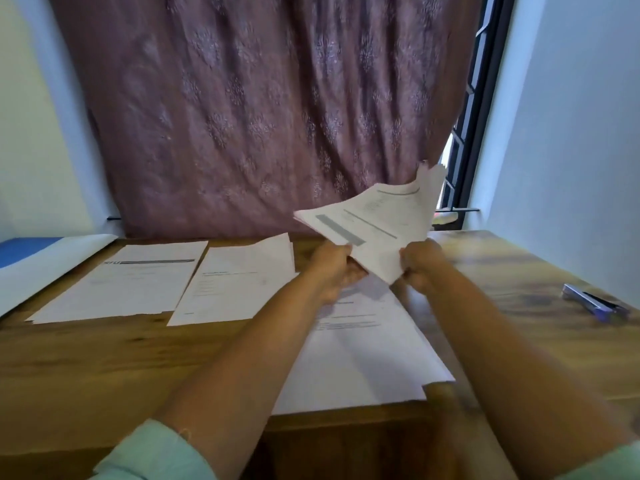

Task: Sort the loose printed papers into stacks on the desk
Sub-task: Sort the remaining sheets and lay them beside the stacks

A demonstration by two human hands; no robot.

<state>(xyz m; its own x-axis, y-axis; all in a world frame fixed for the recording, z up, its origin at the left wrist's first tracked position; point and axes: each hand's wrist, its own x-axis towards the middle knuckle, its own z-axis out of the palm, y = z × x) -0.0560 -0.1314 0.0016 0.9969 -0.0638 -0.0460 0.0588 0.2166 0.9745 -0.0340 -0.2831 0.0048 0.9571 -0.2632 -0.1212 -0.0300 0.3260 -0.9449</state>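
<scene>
Paper in a loose bundle (377, 226) is held up over the desk (104, 358), its far corner fanned and drooping toward the curtain (242, 116). Both hands grasp it at the near corner: the left hand (334, 271) from the left edge, the right hand (420, 268) from the right. It looks light and floppy, and the sheets are apt to slide apart, so a pinch across the whole thickness near an edge should suit best.

Below it lies a large pile (363, 362) at the near edge. Two sorted stacks sit farther left, one (128, 285) beside the other (239, 282). A stapler (592, 303) rests on the wooden top at the right, well apart. Pale walls flank the window.
</scene>
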